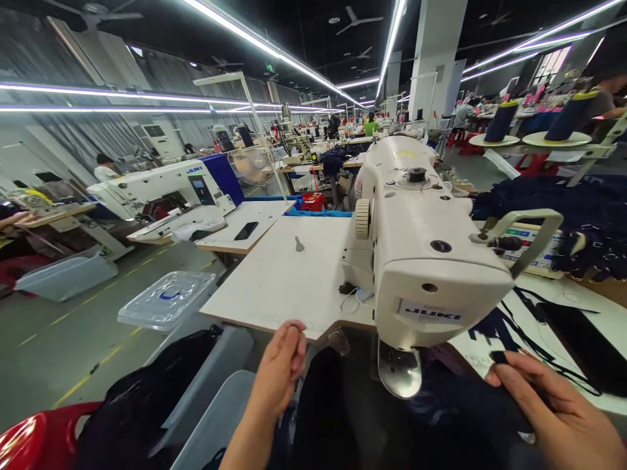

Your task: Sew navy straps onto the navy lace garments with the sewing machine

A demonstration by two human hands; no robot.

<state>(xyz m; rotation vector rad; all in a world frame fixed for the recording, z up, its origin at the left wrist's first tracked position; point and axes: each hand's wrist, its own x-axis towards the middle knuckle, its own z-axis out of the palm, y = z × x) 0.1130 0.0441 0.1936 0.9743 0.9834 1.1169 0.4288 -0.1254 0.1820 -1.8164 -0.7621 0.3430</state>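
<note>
A white Juki sewing machine (421, 248) stands on a white table (284, 274) straight ahead. Dark navy fabric (441, 405) lies under its head and across my lap. My left hand (281, 372) is near the table's front edge, fingers curled together in a pinch; what they hold is too small to make out. My right hand (553, 411) rests on the dark fabric at lower right, with a small dark piece (499, 357) pinched between thumb and fingers.
A clear plastic bin lid (166, 300) and grey bins sit left of the table. A red stool (39, 437) is at lower left. Another Juki machine (161, 189) and a phone (245, 230) lie beyond. Navy thread cones (499, 121) stand at right. Other workers sit far back.
</note>
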